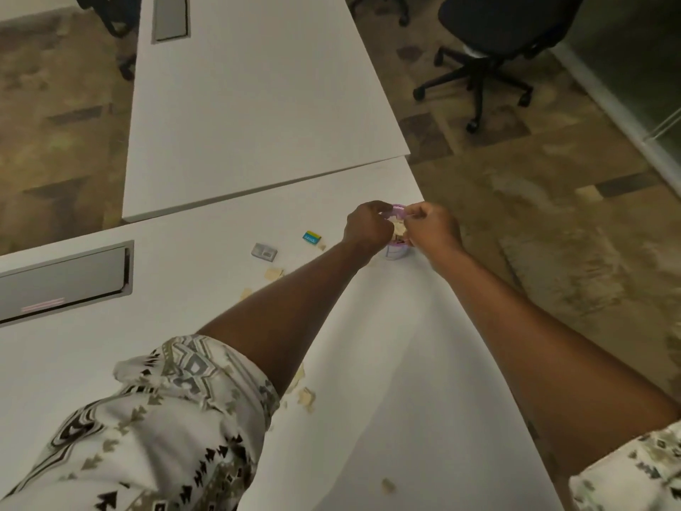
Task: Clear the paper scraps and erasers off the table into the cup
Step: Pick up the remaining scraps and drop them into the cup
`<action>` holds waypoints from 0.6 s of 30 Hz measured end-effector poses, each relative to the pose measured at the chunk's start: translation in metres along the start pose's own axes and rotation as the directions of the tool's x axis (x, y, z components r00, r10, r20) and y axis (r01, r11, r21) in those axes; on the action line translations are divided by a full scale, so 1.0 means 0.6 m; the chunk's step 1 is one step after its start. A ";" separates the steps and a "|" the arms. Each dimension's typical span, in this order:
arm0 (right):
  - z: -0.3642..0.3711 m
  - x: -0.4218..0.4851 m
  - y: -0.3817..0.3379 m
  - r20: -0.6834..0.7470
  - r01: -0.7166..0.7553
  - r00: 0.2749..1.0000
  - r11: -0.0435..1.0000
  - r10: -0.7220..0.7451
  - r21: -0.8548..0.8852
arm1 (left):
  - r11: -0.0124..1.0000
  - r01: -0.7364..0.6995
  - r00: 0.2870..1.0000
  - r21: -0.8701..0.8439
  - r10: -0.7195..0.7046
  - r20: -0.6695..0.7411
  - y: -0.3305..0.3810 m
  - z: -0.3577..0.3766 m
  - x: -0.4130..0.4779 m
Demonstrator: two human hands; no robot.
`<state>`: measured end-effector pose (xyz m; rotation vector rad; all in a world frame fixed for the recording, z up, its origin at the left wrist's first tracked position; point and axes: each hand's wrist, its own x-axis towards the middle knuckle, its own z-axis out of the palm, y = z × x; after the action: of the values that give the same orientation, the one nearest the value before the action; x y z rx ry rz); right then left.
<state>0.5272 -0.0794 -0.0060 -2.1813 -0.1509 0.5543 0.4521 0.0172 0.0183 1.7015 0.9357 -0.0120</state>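
A small purple-rimmed cup [397, 251] stands near the white table's right edge, with pale paper scraps [398, 227] showing inside it. My left hand [368, 226] and my right hand [433, 226] are both bunched over the cup's mouth, fingers pinched together; what they pinch is too small to tell. A blue and yellow eraser [311, 236] and a grey eraser [264, 251] lie left of the cup. Paper scraps lie by my left forearm [274, 272], near my elbow [306, 397] and close to the front [387, 485].
The white table [387, 363] has a grey cable hatch [66, 280] at the left. A second white table [258, 105] butts against it at the back. A black office chair [490, 42] stands on the carpet to the right.
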 end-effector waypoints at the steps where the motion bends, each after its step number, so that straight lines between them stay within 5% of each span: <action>1: -0.002 -0.010 0.000 0.001 0.005 1.000 1.000 -0.005 0.015 | 1.000 -0.012 1.000 0.011 0.012 -0.011 0.000 -0.003 -0.008; 18: 0.042 -0.320 0.124 0.242 0.191 0.959 0.965 -0.144 -0.182 | 0.979 -0.032 0.999 0.199 0.034 -0.004 -0.226 -0.040 -0.241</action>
<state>0.3378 -0.1645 -0.0127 -2.2686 -0.5338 0.7161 0.2639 -0.0395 -0.0171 1.9031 0.9368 -0.0793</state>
